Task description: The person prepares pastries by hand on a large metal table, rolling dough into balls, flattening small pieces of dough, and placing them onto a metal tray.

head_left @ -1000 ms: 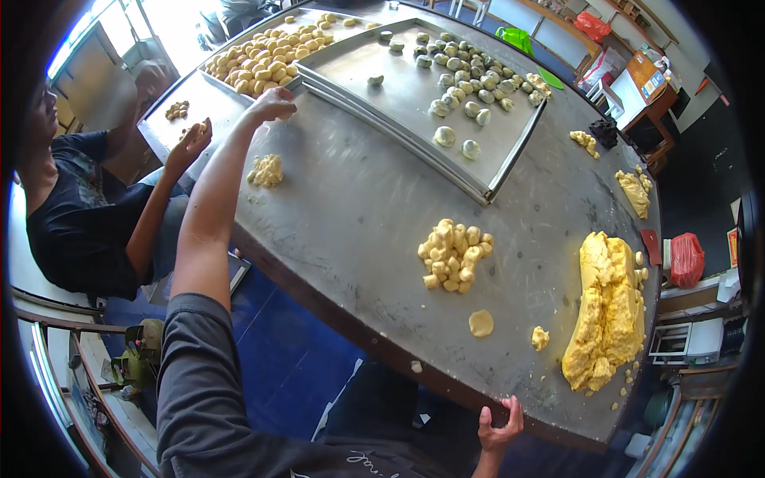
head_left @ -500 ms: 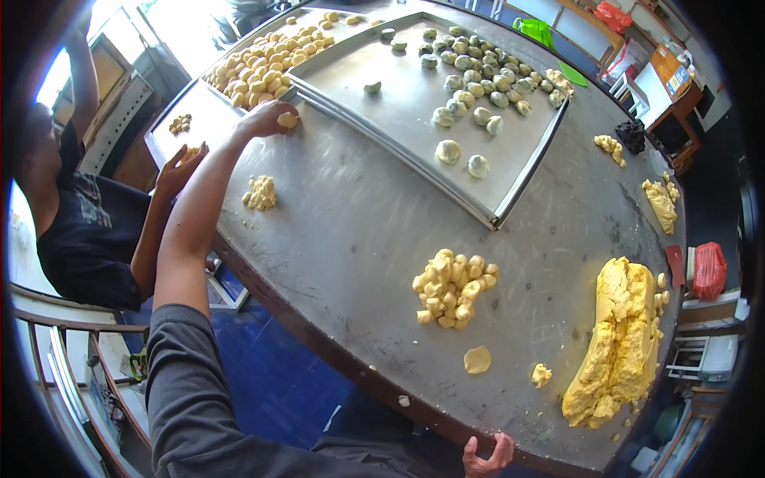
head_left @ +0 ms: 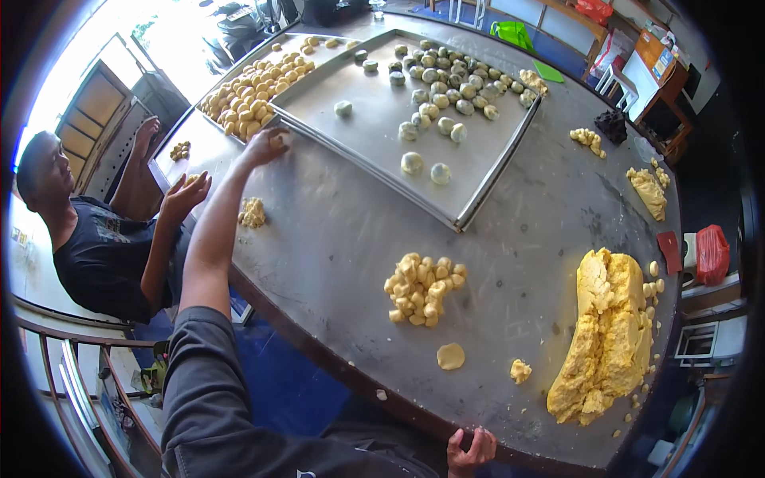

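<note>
My left arm reaches far over the metal table, and my left hand is closed at the near-left corner of the large tray. Pale dough shows between its fingers, slightly blurred. My right hand rests at the table's near edge with fingers curled over the rim. In front of me lie a heap of small dough balls, one flattened dough disc and a small dough lump. To the right sits a big yellow dough mass.
Green-and-cream marbled balls cover part of the large tray. Behind my left hand, another tray holds many yellow balls. A crumbly dough pile lies nearer. At the left, a co-worker in dark clothes holds something small.
The view has shifted, so the table's contents sit slightly further left. My left hand stays by the tray corner with the dough piece. The co-worker's raised arm has come down.
</note>
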Demonstrator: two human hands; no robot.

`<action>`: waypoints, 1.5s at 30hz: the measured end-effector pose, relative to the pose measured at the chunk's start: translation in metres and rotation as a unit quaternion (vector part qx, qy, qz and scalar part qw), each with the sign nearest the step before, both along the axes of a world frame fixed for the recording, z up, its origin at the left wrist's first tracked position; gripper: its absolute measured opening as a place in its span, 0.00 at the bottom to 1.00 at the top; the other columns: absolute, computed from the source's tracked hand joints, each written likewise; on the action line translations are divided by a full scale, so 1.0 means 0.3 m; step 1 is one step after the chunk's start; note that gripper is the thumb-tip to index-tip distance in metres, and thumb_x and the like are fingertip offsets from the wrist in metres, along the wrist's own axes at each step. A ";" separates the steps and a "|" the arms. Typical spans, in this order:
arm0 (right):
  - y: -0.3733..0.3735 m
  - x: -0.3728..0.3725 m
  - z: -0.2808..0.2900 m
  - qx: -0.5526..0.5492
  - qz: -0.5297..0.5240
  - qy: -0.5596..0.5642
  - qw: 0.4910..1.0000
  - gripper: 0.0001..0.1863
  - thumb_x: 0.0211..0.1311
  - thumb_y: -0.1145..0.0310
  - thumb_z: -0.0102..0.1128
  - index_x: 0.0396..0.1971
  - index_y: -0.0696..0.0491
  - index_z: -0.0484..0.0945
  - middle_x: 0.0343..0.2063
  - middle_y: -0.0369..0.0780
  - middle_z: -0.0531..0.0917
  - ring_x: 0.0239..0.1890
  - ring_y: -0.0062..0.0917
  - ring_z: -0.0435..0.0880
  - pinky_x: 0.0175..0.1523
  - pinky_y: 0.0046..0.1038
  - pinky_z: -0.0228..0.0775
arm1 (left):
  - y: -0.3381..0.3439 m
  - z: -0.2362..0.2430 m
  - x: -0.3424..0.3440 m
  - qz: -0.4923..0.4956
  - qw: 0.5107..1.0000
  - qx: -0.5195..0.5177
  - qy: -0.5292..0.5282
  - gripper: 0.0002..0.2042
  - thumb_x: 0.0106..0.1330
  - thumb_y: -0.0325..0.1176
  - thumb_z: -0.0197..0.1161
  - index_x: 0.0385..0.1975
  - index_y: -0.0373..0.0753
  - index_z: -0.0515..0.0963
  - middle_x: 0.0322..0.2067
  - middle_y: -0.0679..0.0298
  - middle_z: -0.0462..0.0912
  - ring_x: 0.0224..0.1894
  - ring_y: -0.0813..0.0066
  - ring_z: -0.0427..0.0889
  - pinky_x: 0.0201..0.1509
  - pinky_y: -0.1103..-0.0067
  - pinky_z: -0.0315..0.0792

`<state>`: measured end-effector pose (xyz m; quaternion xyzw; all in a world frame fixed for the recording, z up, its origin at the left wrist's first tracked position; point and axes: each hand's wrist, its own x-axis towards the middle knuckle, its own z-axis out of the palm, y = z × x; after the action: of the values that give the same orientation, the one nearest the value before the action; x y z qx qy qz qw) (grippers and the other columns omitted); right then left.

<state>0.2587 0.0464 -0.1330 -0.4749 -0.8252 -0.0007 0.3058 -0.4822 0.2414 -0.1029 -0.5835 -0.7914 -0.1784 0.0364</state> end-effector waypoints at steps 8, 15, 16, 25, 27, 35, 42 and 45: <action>0.005 0.014 -0.022 -0.002 -0.001 0.009 1.000 0.13 0.52 0.68 0.57 0.29 0.65 0.72 0.21 0.48 0.77 0.24 0.41 0.79 0.36 0.39 0.74 | -0.099 0.255 0.405 -0.025 0.966 0.257 -0.004 0.19 0.59 0.33 0.62 0.50 0.37 0.71 0.42 0.52 0.78 0.46 0.60 0.78 0.51 0.72 0.70; 0.004 0.030 -0.011 -0.015 0.001 0.034 0.999 0.13 0.53 0.67 0.58 0.31 0.63 0.72 0.21 0.45 0.78 0.23 0.36 0.80 0.37 0.36 0.74 | -0.572 0.078 1.200 -0.094 0.993 -0.025 -0.065 0.33 0.59 0.52 0.57 0.60 0.40 0.60 0.64 0.49 0.53 0.69 0.45 0.42 0.68 0.51 0.38; 0.003 0.031 -0.009 -0.026 -0.001 0.027 0.999 0.14 0.53 0.67 0.59 0.31 0.63 0.71 0.21 0.45 0.78 0.23 0.35 0.80 0.37 0.36 0.74 | -0.577 0.061 1.194 -0.061 0.995 -0.003 -0.079 0.34 0.60 0.55 0.54 0.61 0.40 0.59 0.64 0.49 0.53 0.69 0.45 0.41 0.68 0.51 0.37; -0.003 0.060 -0.013 -0.061 0.024 0.082 0.994 0.18 0.56 0.67 0.58 0.41 0.64 0.69 0.28 0.48 0.78 0.27 0.37 0.80 0.38 0.40 0.74 | -0.553 0.032 1.206 -0.067 0.997 -0.021 -0.038 0.35 0.62 0.58 0.50 0.62 0.39 0.57 0.65 0.51 0.53 0.69 0.47 0.41 0.68 0.51 0.35; -0.015 0.055 -0.016 -0.051 0.009 0.075 0.996 0.18 0.56 0.67 0.57 0.41 0.64 0.68 0.29 0.49 0.78 0.29 0.39 0.80 0.39 0.41 0.75 | -0.559 0.028 1.198 -0.074 0.996 -0.016 -0.039 0.34 0.62 0.57 0.51 0.61 0.39 0.57 0.65 0.51 0.53 0.70 0.47 0.41 0.68 0.51 0.34; -0.033 0.053 -0.035 -0.024 -0.003 0.083 0.996 0.18 0.57 0.69 0.57 0.42 0.67 0.69 0.36 0.52 0.78 0.39 0.46 0.80 0.48 0.42 0.74 | -0.566 0.031 1.208 -0.096 0.995 0.002 -0.004 0.33 0.60 0.52 0.55 0.61 0.39 0.58 0.64 0.50 0.53 0.70 0.47 0.41 0.68 0.50 0.32; -0.023 0.042 -0.024 -0.023 -0.010 0.099 0.995 0.17 0.54 0.70 0.59 0.40 0.65 0.70 0.34 0.52 0.78 0.37 0.46 0.81 0.46 0.44 0.75 | -0.579 0.032 1.220 -0.100 0.994 -0.010 0.029 0.35 0.60 0.53 0.54 0.62 0.40 0.55 0.65 0.52 0.52 0.70 0.50 0.39 0.68 0.50 0.31; -0.021 0.034 -0.026 -0.017 -0.031 0.101 0.994 0.16 0.53 0.71 0.60 0.38 0.65 0.71 0.34 0.51 0.79 0.38 0.46 0.80 0.48 0.45 0.73 | -0.577 0.029 1.224 -0.111 0.994 -0.008 0.025 0.36 0.59 0.52 0.56 0.63 0.40 0.55 0.66 0.53 0.51 0.70 0.50 0.37 0.68 0.51 0.29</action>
<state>0.2688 0.0401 -0.1409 -0.5027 -0.7748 0.0518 0.3797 -0.1151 0.0683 -0.0940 -0.6720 -0.7223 -0.1605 0.0310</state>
